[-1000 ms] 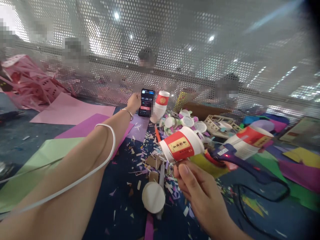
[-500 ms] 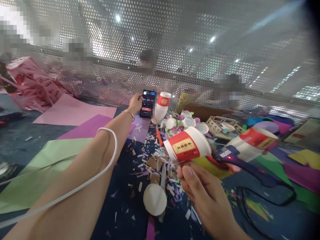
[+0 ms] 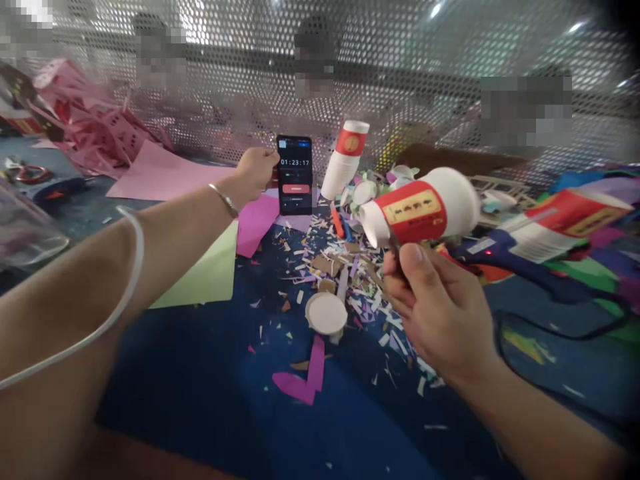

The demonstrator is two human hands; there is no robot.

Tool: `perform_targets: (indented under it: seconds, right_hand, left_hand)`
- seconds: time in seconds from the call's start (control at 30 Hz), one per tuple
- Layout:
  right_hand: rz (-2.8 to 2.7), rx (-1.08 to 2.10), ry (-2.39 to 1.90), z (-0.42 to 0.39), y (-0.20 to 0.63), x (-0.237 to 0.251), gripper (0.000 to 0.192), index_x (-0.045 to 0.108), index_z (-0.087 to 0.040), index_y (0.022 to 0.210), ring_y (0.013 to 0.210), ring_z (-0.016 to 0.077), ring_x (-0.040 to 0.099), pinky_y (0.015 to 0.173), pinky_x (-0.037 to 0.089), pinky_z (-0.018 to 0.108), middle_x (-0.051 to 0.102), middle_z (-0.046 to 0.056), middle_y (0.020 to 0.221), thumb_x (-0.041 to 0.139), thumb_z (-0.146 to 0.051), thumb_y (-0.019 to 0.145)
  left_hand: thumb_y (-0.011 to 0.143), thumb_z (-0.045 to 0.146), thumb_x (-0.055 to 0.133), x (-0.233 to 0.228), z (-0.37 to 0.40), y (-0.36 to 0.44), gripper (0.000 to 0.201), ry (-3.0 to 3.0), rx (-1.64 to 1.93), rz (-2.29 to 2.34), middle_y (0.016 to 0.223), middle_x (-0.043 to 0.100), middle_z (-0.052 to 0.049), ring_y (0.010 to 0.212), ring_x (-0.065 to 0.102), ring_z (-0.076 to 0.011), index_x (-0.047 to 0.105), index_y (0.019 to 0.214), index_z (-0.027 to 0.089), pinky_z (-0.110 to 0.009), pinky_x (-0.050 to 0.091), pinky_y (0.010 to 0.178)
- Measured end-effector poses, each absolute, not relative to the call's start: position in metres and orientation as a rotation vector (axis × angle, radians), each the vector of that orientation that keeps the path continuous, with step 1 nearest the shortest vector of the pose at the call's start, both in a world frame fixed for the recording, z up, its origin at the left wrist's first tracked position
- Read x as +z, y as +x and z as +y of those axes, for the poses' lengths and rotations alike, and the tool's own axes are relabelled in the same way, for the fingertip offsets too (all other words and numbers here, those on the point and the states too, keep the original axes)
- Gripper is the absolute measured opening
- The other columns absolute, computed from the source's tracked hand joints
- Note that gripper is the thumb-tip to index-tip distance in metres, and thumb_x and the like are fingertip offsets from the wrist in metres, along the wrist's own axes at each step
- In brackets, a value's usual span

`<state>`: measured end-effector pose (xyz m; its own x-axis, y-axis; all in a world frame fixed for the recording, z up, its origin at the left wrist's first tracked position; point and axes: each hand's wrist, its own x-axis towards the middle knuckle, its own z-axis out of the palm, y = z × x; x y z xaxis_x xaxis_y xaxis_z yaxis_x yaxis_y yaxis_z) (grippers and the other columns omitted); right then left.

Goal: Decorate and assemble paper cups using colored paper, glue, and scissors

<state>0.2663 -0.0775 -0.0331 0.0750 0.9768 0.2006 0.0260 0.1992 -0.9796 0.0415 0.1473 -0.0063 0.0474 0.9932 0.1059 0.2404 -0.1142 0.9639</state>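
A black phone (image 3: 295,175) stands upright toward the back, its lit screen showing 01:23:17. My left hand (image 3: 257,173) grips the phone's left edge, fingers closed, with the arm stretched forward. A red and white paper cup (image 3: 415,208) lies sideways in the air above the scraps, one end ragged or bent. My right hand (image 3: 435,303) is closed at the cup's underside, thumb on top. A thin dark strip shows between thumb and cup; what it is I cannot make out. Below, a round white paper disc (image 3: 326,313) sits on the blue table (image 3: 210,387).
Paper scraps (image 3: 345,267) litter the middle. Behind them leans a stack of paper cups (image 3: 347,160). A dark blue glue gun (image 3: 520,260) with a red light and a cord lies right. Pink paper (image 3: 165,175) and green paper (image 3: 200,277) lie left, before a perforated metal screen (image 3: 240,73).
The view has shifted, showing more of the near table. The cup is turned more level and sits further right in view. My left hand still holds the phone.
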Motion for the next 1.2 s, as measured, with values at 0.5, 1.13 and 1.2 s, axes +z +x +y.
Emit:
perform_targets:
  seconds: [0.5,1.13,1.2]
  right_hand:
    - [-1.277,0.863,-1.064,-0.076,0.261,-0.028,0.037,0.061,-0.025,0.069,0.047,0.0109,0.023,0.044,0.01,0.031,0.029,-0.004,0.054,0.066,-0.052,0.093]
    - [-1.258,1.156,-1.211,-0.081,0.255,-0.027,0.043,0.061,-0.022,0.071,0.047,0.0086,0.017,0.045,0.007,0.03,0.027,-0.006,0.053,0.07,-0.062,0.085]
    - [-1.261,1.166,-1.212,-0.082,0.253,-0.027,0.044,0.06,-0.022,0.072,0.047,0.0084,0.018,0.044,0.007,0.029,0.028,-0.006,0.053,0.07,-0.062,0.085]
  left_hand:
    - [0.093,0.022,0.058,-0.031,-0.063,-0.022,0.014,0.97,0.792,1.364,0.085,0.072,-0.007,0.075,0.066,-0.018,0.068,0.086,0.015,-0.031,0.052,0.067]
    - [0.09,0.064,0.057,-0.029,-0.086,-0.036,0.048,1.324,0.301,1.36,0.052,0.065,-0.003,0.044,0.067,-0.0209,0.057,0.068,0.022,-0.027,0.046,0.041]
    - [0.09,0.06,0.058,-0.021,-0.078,-0.026,0.046,1.435,0.417,1.39,0.045,0.058,0.0,0.035,0.057,-0.0161,0.056,0.064,0.022,-0.025,0.036,0.036]
